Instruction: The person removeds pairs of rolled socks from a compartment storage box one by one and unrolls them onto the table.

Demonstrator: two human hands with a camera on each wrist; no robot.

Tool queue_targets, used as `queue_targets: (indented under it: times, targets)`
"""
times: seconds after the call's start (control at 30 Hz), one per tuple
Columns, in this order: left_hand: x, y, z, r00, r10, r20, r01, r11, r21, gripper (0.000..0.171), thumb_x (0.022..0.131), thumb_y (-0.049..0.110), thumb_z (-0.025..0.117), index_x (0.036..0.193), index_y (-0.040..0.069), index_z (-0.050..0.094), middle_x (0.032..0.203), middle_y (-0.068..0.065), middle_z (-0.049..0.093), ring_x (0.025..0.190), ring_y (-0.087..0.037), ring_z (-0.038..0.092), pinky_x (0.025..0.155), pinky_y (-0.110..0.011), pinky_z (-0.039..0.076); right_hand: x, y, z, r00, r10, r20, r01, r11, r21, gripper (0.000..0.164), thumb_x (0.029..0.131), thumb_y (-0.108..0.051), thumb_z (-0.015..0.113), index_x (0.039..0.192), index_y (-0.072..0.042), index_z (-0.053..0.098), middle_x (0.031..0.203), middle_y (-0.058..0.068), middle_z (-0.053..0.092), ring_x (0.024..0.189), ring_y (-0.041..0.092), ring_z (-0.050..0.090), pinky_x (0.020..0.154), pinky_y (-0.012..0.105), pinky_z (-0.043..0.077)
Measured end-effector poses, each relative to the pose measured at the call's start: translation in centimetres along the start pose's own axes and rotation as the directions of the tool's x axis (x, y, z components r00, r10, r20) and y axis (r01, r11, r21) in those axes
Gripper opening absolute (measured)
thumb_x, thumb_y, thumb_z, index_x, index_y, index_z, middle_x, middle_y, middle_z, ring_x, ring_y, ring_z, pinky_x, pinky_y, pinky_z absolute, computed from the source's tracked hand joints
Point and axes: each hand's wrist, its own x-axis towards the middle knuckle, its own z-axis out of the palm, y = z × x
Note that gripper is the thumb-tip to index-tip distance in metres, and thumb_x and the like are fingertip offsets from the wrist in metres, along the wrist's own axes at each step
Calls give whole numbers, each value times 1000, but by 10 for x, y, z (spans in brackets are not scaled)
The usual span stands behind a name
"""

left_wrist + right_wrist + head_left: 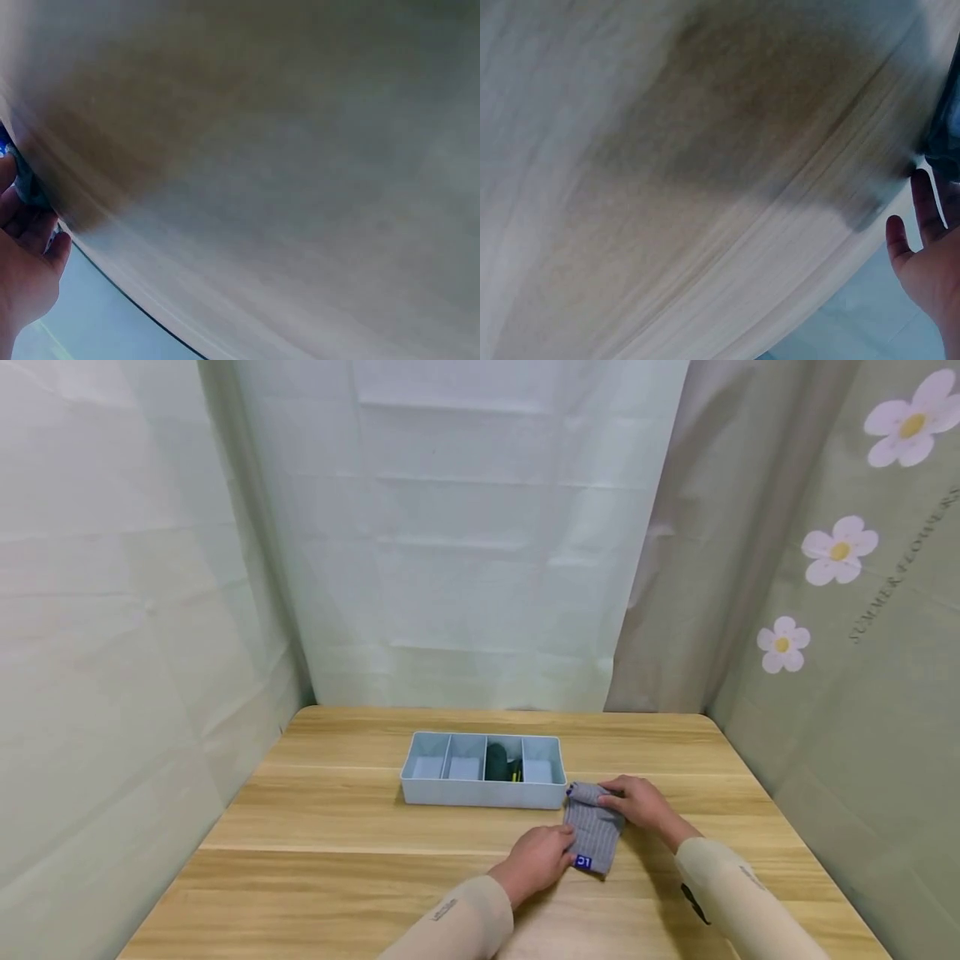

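Note:
A grey ribbed sock (595,831) lies on the wooden table, just off the box's right front corner. Its far end is folded over, and a blue label with white marks shows at its near end. My right hand (639,802) pinches the folded far end from the right. At the left edge, near the label, my left hand (537,858) holds the sock between thumb and fingers. In the left wrist view, part of the left hand (30,262) shows at the picture's edge. The right hand (930,259) appears likewise at the right edge of its wrist view, beside dark fabric.
A pale blue box (480,792) with several compartments stands left of the sock. A dark green fabric bundle (497,762) with a bit of yellow sits in one compartment. The wooden table (315,843) ends at hanging curtains (480,568) on the back and sides.

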Motion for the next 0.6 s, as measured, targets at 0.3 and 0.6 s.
queue_targets:
  times: [0.3,0.6]
  targets:
    - [6,-3,-1,994,66,-92,-65,998,12,32,96,29,66,116,4,71,124,-6,66,114,-15,62,99,-25,46,1,-3,0,1000,2,-7,-2,999,47,31,91,-21,73,114,-1,74,104,11,72,99,31,66,89,51,50]
    - [4,-1,3,995,86,-47,-84,996,42,42,97,33,65,128,5,66,136,-8,60,122,-16,58,102,-29,45,9,-3,2,998,58,3,-58,998,17,31,90,-23,74,110,1,75,103,13,72,100,34,65,91,52,49]
